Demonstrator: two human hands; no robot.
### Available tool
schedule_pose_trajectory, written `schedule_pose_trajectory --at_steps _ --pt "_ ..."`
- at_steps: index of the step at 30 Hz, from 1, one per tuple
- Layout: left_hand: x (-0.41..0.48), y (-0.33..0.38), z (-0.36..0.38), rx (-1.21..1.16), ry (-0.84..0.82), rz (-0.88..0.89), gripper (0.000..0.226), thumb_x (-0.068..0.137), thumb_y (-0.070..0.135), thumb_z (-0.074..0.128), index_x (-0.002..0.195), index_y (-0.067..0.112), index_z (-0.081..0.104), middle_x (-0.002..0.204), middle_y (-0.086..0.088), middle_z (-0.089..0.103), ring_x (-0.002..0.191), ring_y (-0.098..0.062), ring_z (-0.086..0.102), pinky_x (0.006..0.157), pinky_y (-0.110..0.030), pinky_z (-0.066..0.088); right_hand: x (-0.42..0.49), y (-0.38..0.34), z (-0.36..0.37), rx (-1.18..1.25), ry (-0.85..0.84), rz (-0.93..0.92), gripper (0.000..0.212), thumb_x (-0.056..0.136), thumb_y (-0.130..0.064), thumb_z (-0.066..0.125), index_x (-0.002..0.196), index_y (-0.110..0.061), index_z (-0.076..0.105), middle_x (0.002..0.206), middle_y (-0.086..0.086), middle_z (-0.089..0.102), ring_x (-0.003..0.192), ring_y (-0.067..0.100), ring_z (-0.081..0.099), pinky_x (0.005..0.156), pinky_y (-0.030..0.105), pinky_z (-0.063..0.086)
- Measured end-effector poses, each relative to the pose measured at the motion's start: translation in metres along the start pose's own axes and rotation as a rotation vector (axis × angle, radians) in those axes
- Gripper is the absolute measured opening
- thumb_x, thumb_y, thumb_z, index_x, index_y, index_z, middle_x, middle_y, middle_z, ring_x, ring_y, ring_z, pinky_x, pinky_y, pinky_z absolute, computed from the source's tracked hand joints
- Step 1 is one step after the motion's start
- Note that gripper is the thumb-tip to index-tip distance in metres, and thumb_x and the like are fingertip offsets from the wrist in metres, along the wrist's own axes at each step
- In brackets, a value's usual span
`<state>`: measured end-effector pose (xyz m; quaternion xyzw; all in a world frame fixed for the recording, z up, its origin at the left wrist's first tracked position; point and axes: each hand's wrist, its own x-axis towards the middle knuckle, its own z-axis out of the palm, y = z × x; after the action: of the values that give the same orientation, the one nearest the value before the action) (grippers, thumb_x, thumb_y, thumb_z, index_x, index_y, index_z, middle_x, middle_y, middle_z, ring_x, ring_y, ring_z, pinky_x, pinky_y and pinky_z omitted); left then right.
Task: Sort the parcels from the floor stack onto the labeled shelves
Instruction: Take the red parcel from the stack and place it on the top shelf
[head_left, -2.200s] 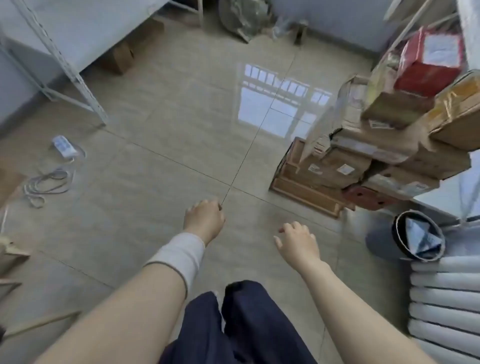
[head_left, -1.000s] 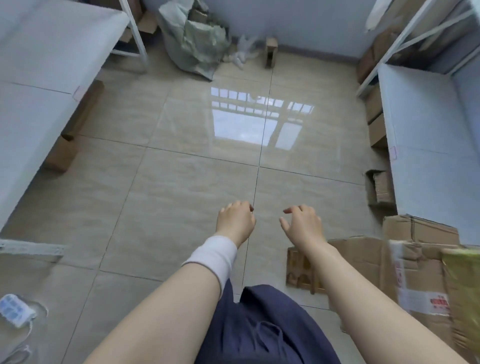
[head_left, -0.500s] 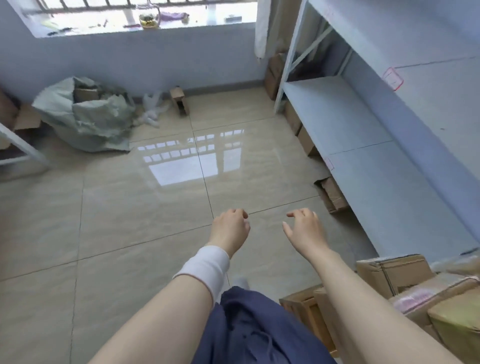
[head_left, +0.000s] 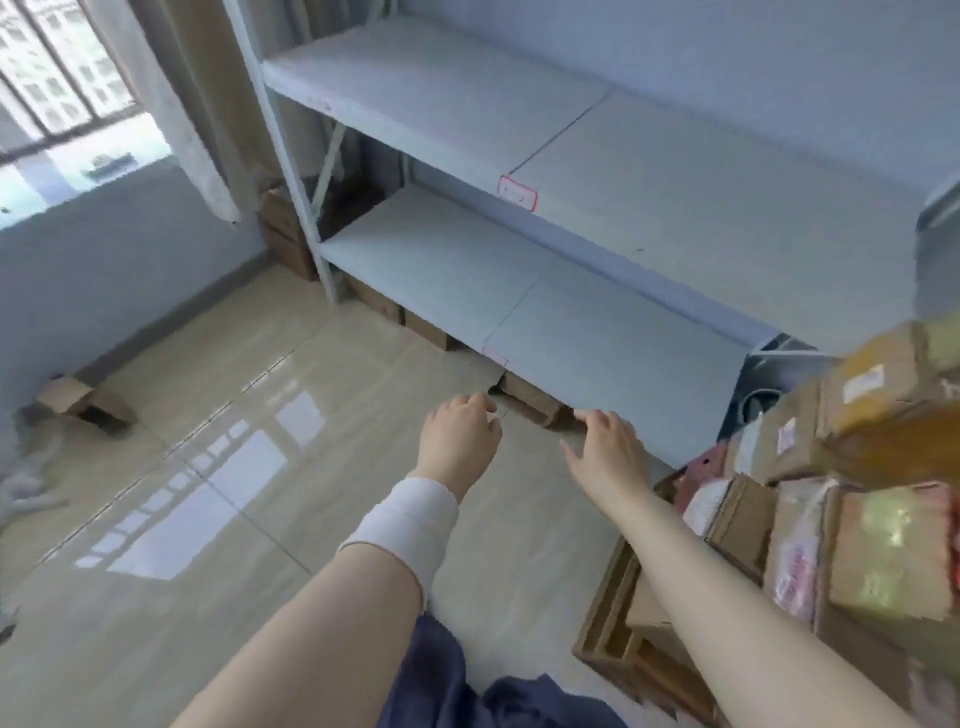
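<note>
A stack of cardboard parcels fills the right side on a low wooden pallet. Grey shelves stand ahead: an upper shelf with a red-outlined label on its front edge, and a lower shelf with a faint label. Both shelf boards are bare. My left hand, with a white wrap on the wrist, hangs loosely curled over the floor and holds nothing. My right hand is held out with relaxed fingers, left of the stack, also with nothing in it.
Cardboard boxes sit under the lower shelf, and more stand by the shelf post. A small box lies near the left wall. A window and curtain are at the upper left. Glossy tile floor spreads between.
The view has swung right and up, from the floor and the far shelf to these shelves. Both hands stay out in front, holding nothing; the parcel stack is now at the right.
</note>
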<state>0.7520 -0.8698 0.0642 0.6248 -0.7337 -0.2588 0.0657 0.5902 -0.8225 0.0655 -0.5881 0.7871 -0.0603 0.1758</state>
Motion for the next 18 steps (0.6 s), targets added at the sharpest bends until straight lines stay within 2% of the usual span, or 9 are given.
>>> schedule_pose_trajectory --at_steps 6,10,16,18 --pt "0.07 0.043 -0.019 0.068 -0.137 0.335 0.031 0.095 0.024 0.039 0.122 0.017 0.055 0.124 -0.005 0.056 0.114 -0.026 0.051 0.093 -0.034 0.04 0.004 -0.002 -0.028 0.101 0.186 0.323 0.044 0.094 -0.03 0.049 0.134 -0.013 0.043 0.134 0.005 0.047 0.127 0.021 0.04 0.104 0.03 0.033" --pt "0.086 0.096 -0.015 0.08 -0.234 0.542 0.033 0.096 0.023 0.04 0.127 0.02 0.051 0.13 -0.003 0.052 0.119 -0.023 0.048 0.098 -0.033 0.036 -0.012 0.015 -0.052 0.146 0.357 0.497 0.043 0.092 -0.032 0.052 0.131 -0.013 0.047 0.13 0.005 0.051 0.122 0.021 0.044 0.1 0.031 0.04" --pt "0.074 0.194 0.008 0.046 -0.299 0.871 0.033 0.097 0.028 0.04 0.127 0.022 0.051 0.132 -0.001 0.052 0.12 -0.022 0.049 0.101 -0.033 0.037 -0.047 0.051 -0.092 0.116 0.648 0.629 0.036 0.091 -0.024 0.055 0.123 -0.009 0.052 0.124 0.008 0.052 0.118 0.025 0.046 0.097 0.033 0.043" --pt "0.062 0.228 0.014 0.031 -0.31 0.961 0.032 0.097 0.028 0.04 0.127 0.024 0.051 0.132 -0.001 0.052 0.12 -0.021 0.048 0.101 -0.033 0.038 -0.059 0.064 -0.105 0.121 0.738 0.667 0.035 0.09 -0.022 0.057 0.122 -0.009 0.053 0.125 0.008 0.052 0.121 0.024 0.045 0.1 0.035 0.043"
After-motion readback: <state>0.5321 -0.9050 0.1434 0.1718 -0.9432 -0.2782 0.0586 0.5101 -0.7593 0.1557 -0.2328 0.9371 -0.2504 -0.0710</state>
